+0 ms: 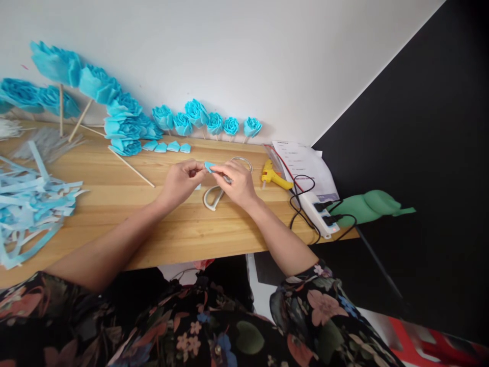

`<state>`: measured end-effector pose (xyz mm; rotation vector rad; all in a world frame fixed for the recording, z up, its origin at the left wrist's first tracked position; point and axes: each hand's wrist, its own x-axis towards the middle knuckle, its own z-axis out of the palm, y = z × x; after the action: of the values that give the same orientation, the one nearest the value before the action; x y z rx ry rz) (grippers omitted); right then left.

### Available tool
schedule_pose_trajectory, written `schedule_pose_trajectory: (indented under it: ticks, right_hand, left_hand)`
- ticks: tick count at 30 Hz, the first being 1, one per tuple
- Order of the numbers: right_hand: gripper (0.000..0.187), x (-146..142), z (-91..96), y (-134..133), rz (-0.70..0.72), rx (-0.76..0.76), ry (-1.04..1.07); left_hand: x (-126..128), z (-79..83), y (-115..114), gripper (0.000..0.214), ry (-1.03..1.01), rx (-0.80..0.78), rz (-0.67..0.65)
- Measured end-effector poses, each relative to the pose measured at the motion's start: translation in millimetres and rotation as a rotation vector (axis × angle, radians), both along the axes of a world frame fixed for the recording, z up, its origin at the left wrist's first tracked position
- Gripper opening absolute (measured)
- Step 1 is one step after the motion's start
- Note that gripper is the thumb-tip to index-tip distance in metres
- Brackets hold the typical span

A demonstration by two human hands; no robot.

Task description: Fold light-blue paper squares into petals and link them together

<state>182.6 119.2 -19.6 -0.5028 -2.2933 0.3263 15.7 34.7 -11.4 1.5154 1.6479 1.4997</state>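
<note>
Above the middle of the wooden table [153,224], my left hand [181,179] and my right hand [235,181] meet, fingers pinched together. Between their fingertips sits a small blue paper piece [209,166], held by both. White-handled scissors [214,196] lie on the table just under and between my hands. A thin grey part shows under my right fingers; I cannot tell what it is.
Blue paper roses on sticks [214,124] lean along the wall, with bigger ones [95,86] at the left. Small folded blue petals [167,147] lie in a row. Cut blue strips [30,204] pile at left. A yellow glue gun [275,176], power strip [317,211], papers and green object [367,204] sit right.
</note>
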Motion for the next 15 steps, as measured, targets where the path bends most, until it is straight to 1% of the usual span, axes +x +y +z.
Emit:
schedule_pose_trajectory:
  ticks: [5, 11, 13, 15]
  right_hand:
    - [0.018, -0.3, -0.7, 0.7, -0.001, 0.016, 0.028]
    - [0.015, -0.9, 0.7, -0.7, 0.006, -0.013, 0.069]
    - [0.014, -1.3, 1.1, -1.3, -0.015, -0.064, 0.092]
    - [0.014, -1.7, 1.3, -1.4, -0.043, -0.168, 0.133]
  left_hand:
    - [-0.5, 0.1, -0.6, 0.019, -0.008, -0.006, -0.01]
    - [0.2, 2.8, -2.2, 0.023, 0.009, 0.0, -0.04]
    - [0.9, 4.2, -2.8, 0.023, 0.012, 0.008, -0.06]
    - [1.0, 5.8, -3.3, 0.023, -0.007, 0.004, -0.06]
